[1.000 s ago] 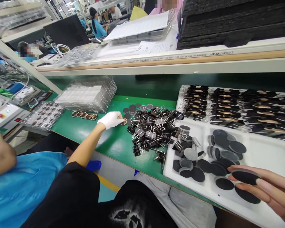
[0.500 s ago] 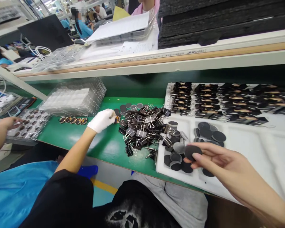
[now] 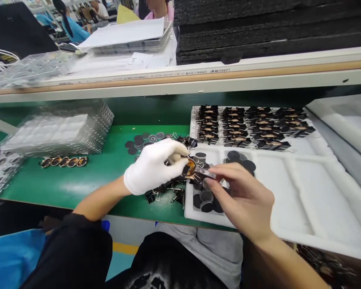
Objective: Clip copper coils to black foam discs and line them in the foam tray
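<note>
My left hand (image 3: 158,166), in a white glove, pinches a small round part (image 3: 189,167) with a gold rim and an amber and black inside. Bare, my right hand (image 3: 243,196) grips a dark round disc (image 3: 205,173), seen nearly edge-on, between thumb and fingers. The disc meets or almost meets the round part's right side; I cannot tell which. Behind and below my left hand is a heap of black binder clips (image 3: 150,196), partly hidden. More dark discs (image 3: 206,196) lie in the white foam tray (image 3: 190,212) under my right hand.
Several gold-rimmed round parts (image 3: 64,161) stand in a row on the green table (image 3: 108,182). Clear plastic trays (image 3: 57,128) are stacked behind them. Clipped pieces (image 3: 237,126) fill the foam's back section. A white shelf edge (image 3: 168,86) crosses above the table.
My left hand has picked up a gold-rimmed round part from beside the clips and moved right. My right hand has brought its disc left to meet it. The view has shifted right.
</note>
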A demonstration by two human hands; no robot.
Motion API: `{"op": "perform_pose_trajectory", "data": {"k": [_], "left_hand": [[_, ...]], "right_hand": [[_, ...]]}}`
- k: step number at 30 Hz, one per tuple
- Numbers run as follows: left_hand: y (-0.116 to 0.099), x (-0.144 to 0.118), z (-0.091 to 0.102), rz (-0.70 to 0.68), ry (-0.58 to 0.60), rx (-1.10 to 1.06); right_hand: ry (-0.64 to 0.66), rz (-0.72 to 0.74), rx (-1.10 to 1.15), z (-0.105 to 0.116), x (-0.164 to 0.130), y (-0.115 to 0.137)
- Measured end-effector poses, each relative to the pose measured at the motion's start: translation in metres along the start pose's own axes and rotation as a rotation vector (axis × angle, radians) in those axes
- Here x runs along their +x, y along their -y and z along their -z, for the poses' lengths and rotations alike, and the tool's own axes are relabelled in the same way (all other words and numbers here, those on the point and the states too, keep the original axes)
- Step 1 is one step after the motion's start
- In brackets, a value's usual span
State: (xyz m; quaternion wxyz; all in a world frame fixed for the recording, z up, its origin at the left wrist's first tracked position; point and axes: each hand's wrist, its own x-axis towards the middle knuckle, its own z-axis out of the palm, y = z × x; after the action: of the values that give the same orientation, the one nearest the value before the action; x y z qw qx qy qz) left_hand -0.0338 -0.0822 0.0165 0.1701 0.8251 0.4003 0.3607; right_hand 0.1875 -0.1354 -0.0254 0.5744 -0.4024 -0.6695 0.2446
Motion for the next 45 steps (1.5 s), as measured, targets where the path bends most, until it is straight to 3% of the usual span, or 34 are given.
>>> {"op": "perform_pose_trajectory", "data": {"k": [3,6,9,13,15,17,22,25,30,32,35,37,40,42,45], "left_hand": [[-0.005,0.009,-0.011,0.146,0.106,-0.238],[-0.001,0.011,-0.014,0.234,0.165,-0.337],[0.002,0.009,-0.015,0.225,0.182,-0.322],[0.003,0.003,-0.016,0.059,0.147,-0.260],[0.002,0.002,-0.015,0.004,0.129,-0.259],[0.001,0.000,-0.013,-0.016,0.135,-0.251],[-0.002,-0.006,-0.012,-0.020,0.300,-0.024],[-0.005,-0.011,-0.014,0.008,0.433,0.018],[-0.008,-0.003,-0.004,0.023,0.572,-0.185],[-0.001,0.009,0.001,0.022,0.530,-0.065],[0.021,0.032,-0.001,0.113,0.347,0.466],[0.036,0.044,-0.006,0.133,0.449,0.691],[0.048,0.051,-0.011,0.071,0.580,0.788],[0.047,0.050,-0.008,0.053,0.493,0.844],[0.036,0.041,0.004,0.057,0.266,0.829]], "right_hand": [[-0.060,0.411,-0.264,0.001,-0.006,-0.009],[0.034,0.514,-0.353,0.001,-0.009,-0.015],[0.071,0.380,-0.259,-0.003,-0.005,-0.013],[-0.042,-0.070,0.041,-0.012,0.003,-0.010],[0.020,-0.273,0.170,-0.014,0.006,-0.009],[0.118,-0.371,0.204,-0.015,0.005,-0.010],[-0.045,-0.332,0.047,-0.015,-0.012,-0.007],[0.011,-0.348,0.136,-0.013,-0.020,-0.003],[0.102,-0.443,0.454,-0.004,-0.031,-0.009],[0.065,-0.485,0.517,0.001,-0.037,-0.014],[-0.049,-0.537,0.559,0.005,-0.041,-0.019],[-0.096,-0.574,0.598,0.006,-0.040,-0.019],[-0.147,-0.654,0.652,0.005,-0.035,-0.018],[-0.171,-0.697,0.681,0.004,-0.032,-0.017],[-0.184,-0.717,0.698,0.003,-0.031,-0.018]]}}
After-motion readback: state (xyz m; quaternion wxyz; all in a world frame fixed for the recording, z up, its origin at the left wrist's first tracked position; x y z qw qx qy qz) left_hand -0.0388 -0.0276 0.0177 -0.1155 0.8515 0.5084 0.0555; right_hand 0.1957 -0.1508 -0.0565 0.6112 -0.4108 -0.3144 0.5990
